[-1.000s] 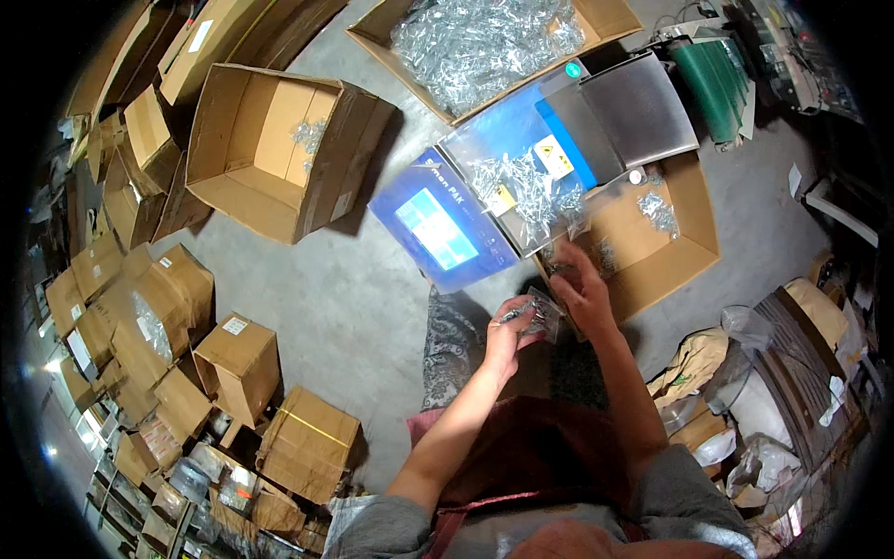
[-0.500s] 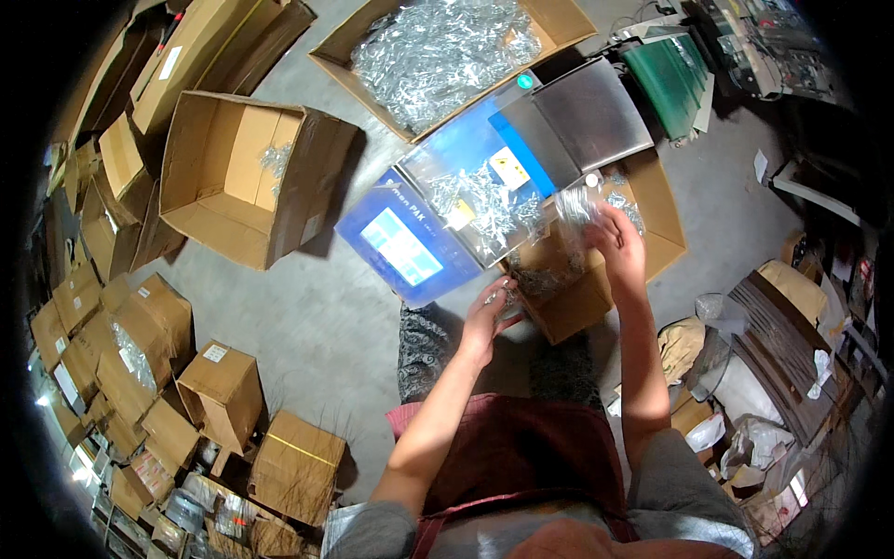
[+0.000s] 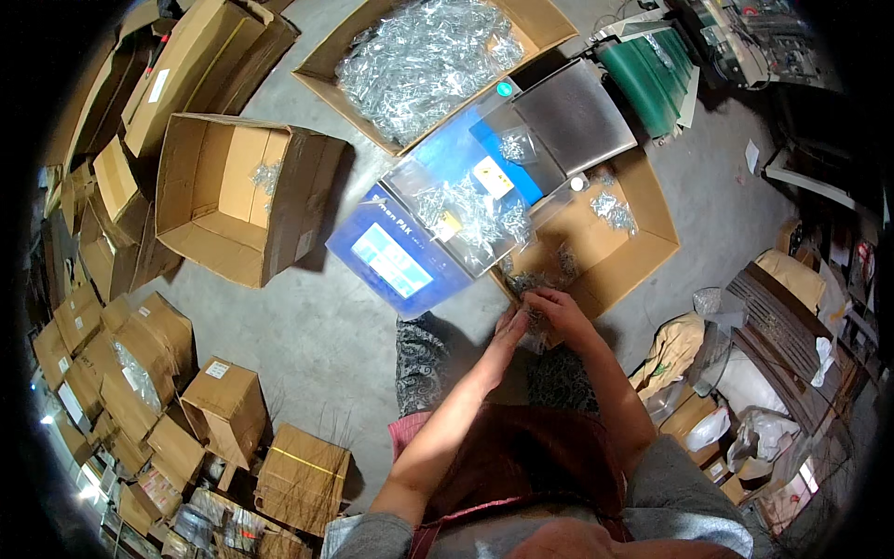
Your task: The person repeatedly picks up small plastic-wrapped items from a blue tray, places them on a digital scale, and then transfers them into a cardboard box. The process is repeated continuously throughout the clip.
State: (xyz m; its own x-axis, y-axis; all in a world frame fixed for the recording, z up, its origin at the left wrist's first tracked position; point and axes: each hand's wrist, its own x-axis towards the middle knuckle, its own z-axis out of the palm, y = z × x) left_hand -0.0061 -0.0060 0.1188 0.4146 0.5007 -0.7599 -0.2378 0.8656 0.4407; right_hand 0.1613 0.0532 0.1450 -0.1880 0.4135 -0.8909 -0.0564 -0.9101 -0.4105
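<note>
Stacked brown cartons (image 3: 166, 343) at left, crumpled brown paper (image 3: 674, 348) and white plastic bags (image 3: 762, 432) at right

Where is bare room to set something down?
Bare floor lies between the blue panel and the cartons at lower left; the nearest open box has bare cardboard between bag clusters. Crowded: its near corner, by left hand and right hand.

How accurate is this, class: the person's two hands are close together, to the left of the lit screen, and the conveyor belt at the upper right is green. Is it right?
Not quite: the head view shows the left hand and right hand close together to the right of the lit screen. The conveyor belt is green.
</note>
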